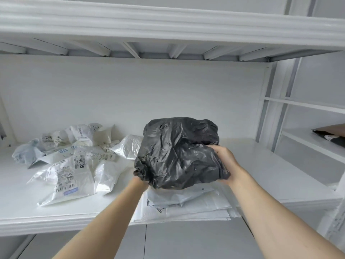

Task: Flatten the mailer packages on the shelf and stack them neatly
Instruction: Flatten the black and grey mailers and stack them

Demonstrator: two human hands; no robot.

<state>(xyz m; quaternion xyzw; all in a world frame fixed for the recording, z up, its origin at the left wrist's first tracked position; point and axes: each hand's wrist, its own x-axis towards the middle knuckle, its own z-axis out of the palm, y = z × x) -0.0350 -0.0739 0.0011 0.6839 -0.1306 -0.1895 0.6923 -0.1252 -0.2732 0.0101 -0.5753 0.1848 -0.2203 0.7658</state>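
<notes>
Holding a crumpled black mailer [177, 152] just above the flat stack of white mailers [186, 206] at the shelf's [270, 165] front edge, both hands are busy: the right hand [226, 163] grips its right side, while the left hand [140, 181] is mostly hidden under its lower left corner, its grasp impossible to tell. The mailer looks light, soft and slippery; taking opposite edges should smooth it. Left of the stack, farther back, lie crumpled white mailers [72, 161].
</notes>
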